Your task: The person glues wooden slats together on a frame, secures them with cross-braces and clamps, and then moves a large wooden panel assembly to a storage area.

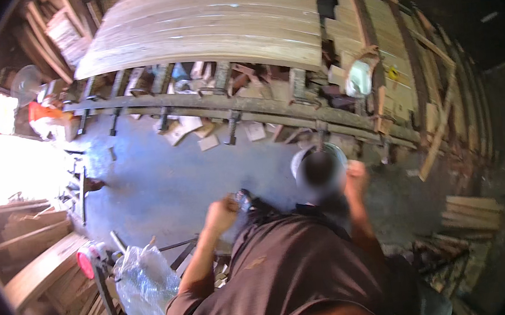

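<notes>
Brown-shirted co-worker point(294, 275) bends at six o'clock, one hand point(221, 212) fisted on a small dark tool point(243, 199), other hand point(356, 175) curled, grip unclear.

A person in a dark brown short-sleeved shirt fills the lower centre of the frame, forearms bare, both hands bare, no gloves
</notes>
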`<act>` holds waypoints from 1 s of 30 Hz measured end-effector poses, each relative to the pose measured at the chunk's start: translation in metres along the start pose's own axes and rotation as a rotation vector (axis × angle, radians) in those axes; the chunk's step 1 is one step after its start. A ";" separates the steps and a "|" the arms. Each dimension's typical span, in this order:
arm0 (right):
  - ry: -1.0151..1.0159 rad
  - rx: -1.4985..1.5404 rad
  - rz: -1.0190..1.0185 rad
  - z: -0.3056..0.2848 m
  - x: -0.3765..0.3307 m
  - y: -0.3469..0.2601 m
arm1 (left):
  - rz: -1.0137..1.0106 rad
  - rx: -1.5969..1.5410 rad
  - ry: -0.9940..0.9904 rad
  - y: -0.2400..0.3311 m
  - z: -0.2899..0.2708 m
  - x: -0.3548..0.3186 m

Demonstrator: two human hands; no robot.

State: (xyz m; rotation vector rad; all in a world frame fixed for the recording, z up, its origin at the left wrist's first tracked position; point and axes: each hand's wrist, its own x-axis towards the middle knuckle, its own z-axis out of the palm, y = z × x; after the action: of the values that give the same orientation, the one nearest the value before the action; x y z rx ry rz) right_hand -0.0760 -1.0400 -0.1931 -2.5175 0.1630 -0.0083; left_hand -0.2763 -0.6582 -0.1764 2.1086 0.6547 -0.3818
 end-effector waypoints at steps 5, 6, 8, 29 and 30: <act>-0.427 -0.076 -0.571 0.047 -0.030 -0.121 | -0.040 -0.561 0.503 -0.148 -0.096 0.002; -0.491 -0.137 -0.427 0.041 -0.022 -0.148 | -0.034 -0.616 0.598 -0.151 -0.115 -0.008; -0.420 -0.080 -0.311 0.029 -0.001 -0.176 | -0.115 -0.783 0.711 -0.173 -0.138 -0.029; 0.063 -0.255 0.075 -0.064 0.392 -0.115 | -0.336 -0.606 0.301 -0.128 -0.016 -0.075; 0.073 -0.329 -0.023 -0.048 0.413 -0.126 | -0.343 -0.611 0.340 -0.120 -0.025 -0.075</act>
State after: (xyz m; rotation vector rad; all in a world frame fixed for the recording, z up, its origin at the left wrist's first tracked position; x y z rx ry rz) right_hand 0.3467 -1.0148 -0.0938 -2.8489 0.1764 -0.0893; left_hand -0.4063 -0.6035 -0.2047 1.4823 1.1729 0.0094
